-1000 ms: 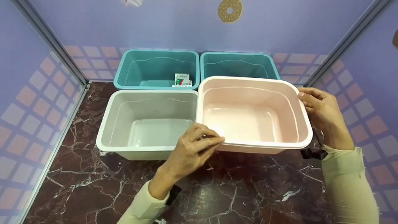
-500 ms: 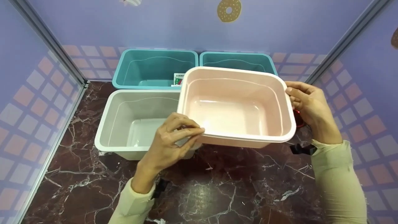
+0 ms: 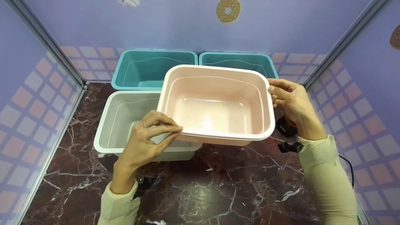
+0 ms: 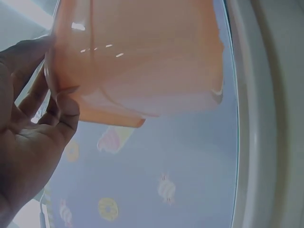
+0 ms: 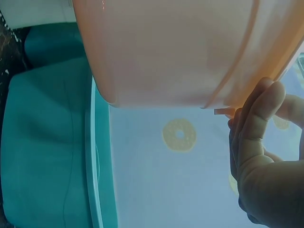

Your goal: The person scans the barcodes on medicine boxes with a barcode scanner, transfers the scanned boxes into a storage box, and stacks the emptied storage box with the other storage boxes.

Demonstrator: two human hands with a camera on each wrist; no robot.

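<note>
A pale pink plastic bin (image 3: 215, 115) is held up between both hands, its near rim overlapping the grey bin (image 3: 114, 125). My left hand (image 3: 147, 137) pinches the rim at the near left corner, thumb below and fingers above. At the far right end, my right hand (image 3: 292, 100) grips the rim with the thumb on its edge. From below, the left wrist view shows the pink bin's underside (image 4: 142, 57) beside that hand. In the right wrist view, curled fingers (image 5: 256, 118) meet the bin's rim.
Two teal bins (image 3: 134, 70) stand side by side against the patterned back wall (image 3: 175, 25); the pink bin partly covers both. A black object (image 3: 286, 126) lies below my right wrist, and a black cable (image 3: 350, 168) runs along the right wall. The tabletop (image 3: 200, 193) is dark marbled.
Both hands have carried the pink bin leftward and up, off its spot at the right, over the grey bin. The box in the left teal bin is now hidden; the black object has come into view.
</note>
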